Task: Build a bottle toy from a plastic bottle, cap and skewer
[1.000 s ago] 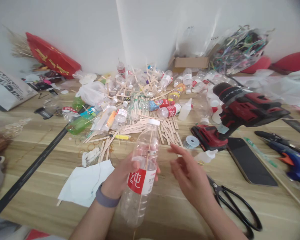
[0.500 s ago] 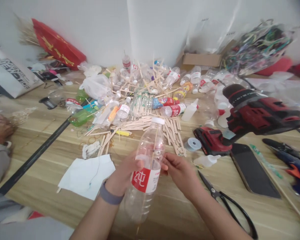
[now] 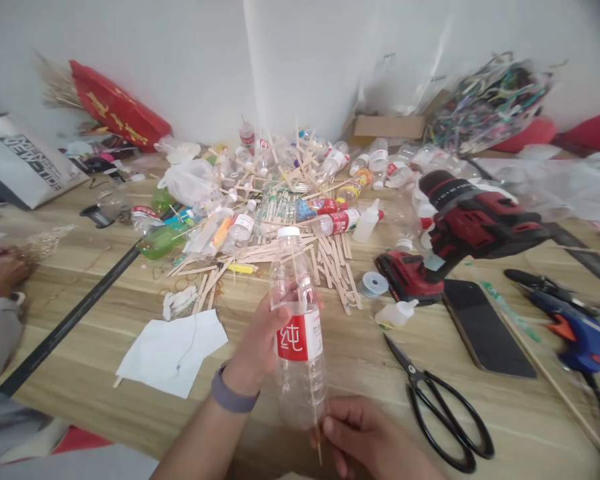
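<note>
My left hand (image 3: 265,333) is wrapped round the middle of a clear plastic bottle (image 3: 300,393) with a white cap and a red and white label. The bottle stands nearly upright in front of me. A thin wooden skewer (image 3: 321,453) runs along inside it, and its tip pokes out below the bottle's base. At that lower end, the thumb and fingers of my right hand (image 3: 353,430) close on the skewer by the bottle's bottom edge. Black-handled scissors (image 3: 414,375) lie half open to the right of my right hand.
A red cordless drill (image 3: 480,220), a phone (image 3: 485,327) and a blue glue gun (image 3: 577,333) lie on the right. Craft sticks (image 3: 333,270) and several bottles pile up at the back. White paper (image 3: 173,350) lies left; another person's hand (image 3: 3,273) is at the far left.
My right hand has moved from the bottle's upper side down to its base. The bottle has straightened and turned a little, and the skewer's lower end shows more clearly.
</note>
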`<action>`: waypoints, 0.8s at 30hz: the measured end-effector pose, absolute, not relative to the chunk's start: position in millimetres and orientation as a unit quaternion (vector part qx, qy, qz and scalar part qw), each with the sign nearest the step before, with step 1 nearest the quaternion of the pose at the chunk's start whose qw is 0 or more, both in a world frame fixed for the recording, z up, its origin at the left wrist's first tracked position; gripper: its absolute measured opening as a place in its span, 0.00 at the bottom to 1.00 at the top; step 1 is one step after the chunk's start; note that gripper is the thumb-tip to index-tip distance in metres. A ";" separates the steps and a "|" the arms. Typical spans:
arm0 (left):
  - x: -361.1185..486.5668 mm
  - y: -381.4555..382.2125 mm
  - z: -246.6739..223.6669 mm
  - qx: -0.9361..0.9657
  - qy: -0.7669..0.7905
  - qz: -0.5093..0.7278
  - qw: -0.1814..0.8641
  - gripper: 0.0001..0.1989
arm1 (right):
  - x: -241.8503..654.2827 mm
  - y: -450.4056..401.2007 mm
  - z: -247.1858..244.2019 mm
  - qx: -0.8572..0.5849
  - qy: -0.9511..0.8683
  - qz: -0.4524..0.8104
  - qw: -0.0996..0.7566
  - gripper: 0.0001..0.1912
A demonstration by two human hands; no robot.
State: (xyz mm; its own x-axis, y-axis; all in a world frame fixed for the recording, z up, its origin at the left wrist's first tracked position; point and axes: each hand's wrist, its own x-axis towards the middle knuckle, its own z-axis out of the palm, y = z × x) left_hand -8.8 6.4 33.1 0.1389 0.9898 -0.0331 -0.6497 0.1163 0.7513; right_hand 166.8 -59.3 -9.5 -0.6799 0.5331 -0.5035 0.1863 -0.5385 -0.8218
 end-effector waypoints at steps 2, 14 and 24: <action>-7.9 6.9 32.2 0.310 0.280 0.588 0.693 0.26 | 165.7 -62.6 -8.8 -0.391 -0.458 0.787 0.131 0.30; -15.6 10.2 29.6 0.321 0.293 0.580 0.689 0.24 | 149.6 -63.2 -11.6 -0.343 -0.385 0.828 0.219 0.32; -23.5 12.1 28.9 0.292 0.302 0.601 0.680 0.24 | 147.4 -67.3 -36.9 -0.368 -0.378 0.832 0.168 0.29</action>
State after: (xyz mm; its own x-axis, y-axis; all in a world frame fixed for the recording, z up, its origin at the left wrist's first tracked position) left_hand -23.5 12.1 28.9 0.0956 0.9937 -0.0591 -0.6413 0.1069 0.7598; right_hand 147.4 -67.3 -36.9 -0.6722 0.5582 -0.4865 -0.0003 -0.6572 -0.7537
